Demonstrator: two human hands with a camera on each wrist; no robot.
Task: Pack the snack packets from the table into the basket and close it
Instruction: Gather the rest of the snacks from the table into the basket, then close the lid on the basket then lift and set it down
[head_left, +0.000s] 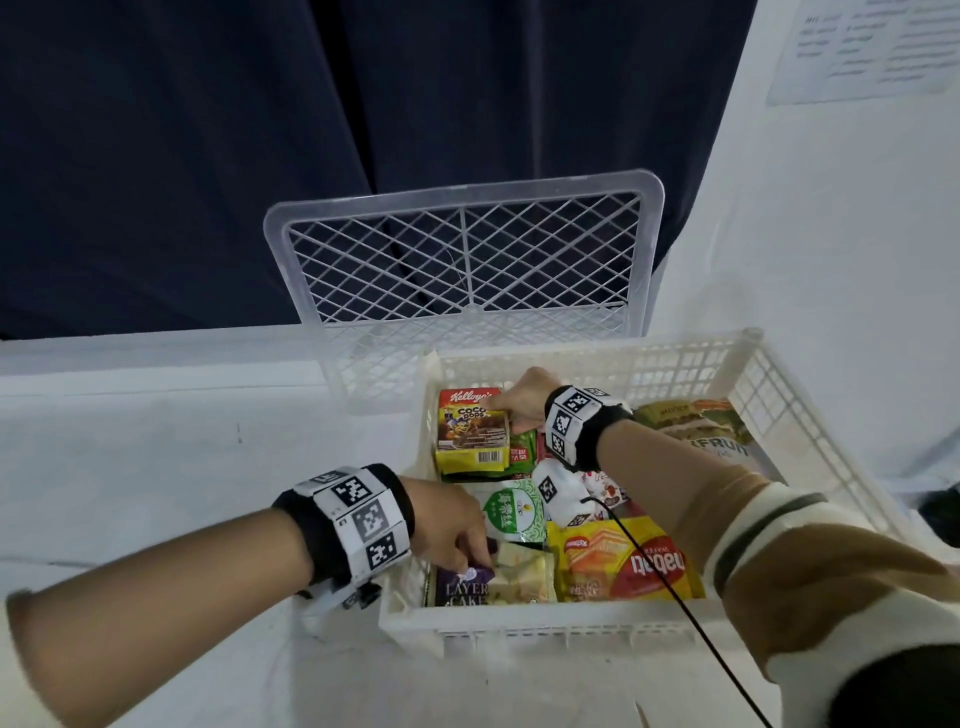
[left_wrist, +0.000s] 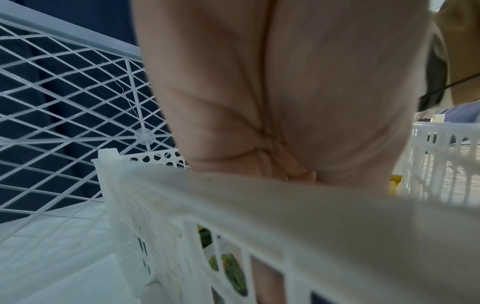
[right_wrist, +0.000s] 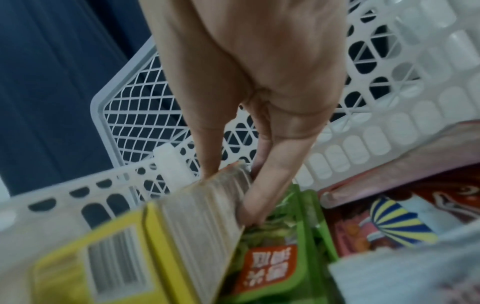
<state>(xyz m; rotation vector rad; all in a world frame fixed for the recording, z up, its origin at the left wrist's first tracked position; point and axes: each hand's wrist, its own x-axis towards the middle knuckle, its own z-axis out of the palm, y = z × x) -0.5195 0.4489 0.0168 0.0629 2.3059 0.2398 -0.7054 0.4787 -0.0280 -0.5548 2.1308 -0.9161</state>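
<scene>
Right hand (head_left: 519, 402) reaches into the far-left corner of the basket, thumb and fingers closed around the top end of the yellow Coco Pops cereal box (head_left: 472, 431); right wrist view shows the box edge (right_wrist: 207, 216) pinched between thumb and fingers (right_wrist: 262, 197). Left hand (head_left: 452, 525) dips over the basket's near-left wall, fingers curled down onto the purple Layer Cake packet (head_left: 462, 587); whether it actually grips the packet cannot be told, and the left wrist view shows mostly palm (left_wrist: 285, 92).

White cloth-covered tabletop (head_left: 156, 467) carries everything. White slotted plastic basket (head_left: 545, 629) sits at near right, uncovered. Translucent lattice lid (head_left: 467, 254) stands tilted behind it, leaning against a dark blue curtain (head_left: 208, 130).

Snack packets lie inside the basket:
- large Jackfruit bag (head_left: 717, 431), right side;
- orange-yellow Nabati wafer packet (head_left: 628, 561), near right;
- white-green round-labelled pouch (head_left: 514, 512), centre;
- pale cream packet (head_left: 524, 577), just beside the purple one;
- green packet (head_left: 522, 452), touching the cereal box's right side (right_wrist: 270, 257);
- red-white packet (head_left: 608, 488), partly hidden under the right wrist.
</scene>
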